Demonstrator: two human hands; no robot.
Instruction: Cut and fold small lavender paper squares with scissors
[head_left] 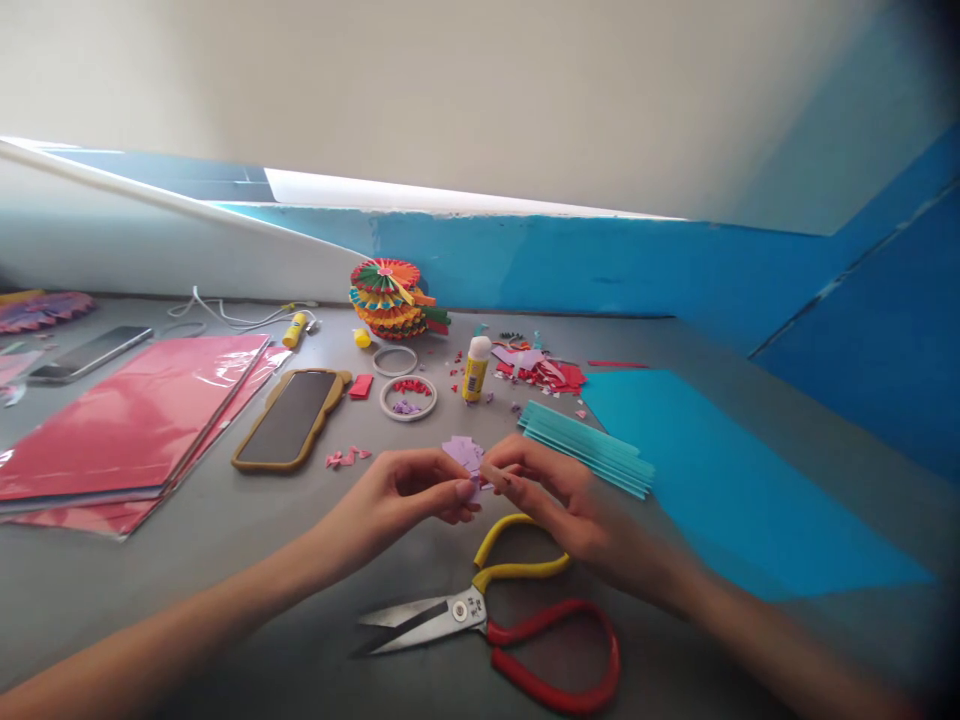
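My left hand [405, 490] and my right hand [555, 490] meet in the middle of the grey table. Between their fingertips is a small bundle of folded lilac paper [461, 455], pinched from both sides. Its inner part is hidden by my fingers. Below my hands lie open scissors [480, 620] with steel blades pointing left, one yellow handle and one red handle. They touch neither hand. A few pink paper scraps [347, 457] lie beyond my left hand.
Beyond my hands are a stack of folded teal strips [589, 447], a blue sheet [720, 470], a glue stick [476, 368], red paper scraps [540, 372], and a paper rosette stack [394, 298]. Pink sheets [127, 420], a phone [90, 355], and a cased phone [289, 420] lie left.
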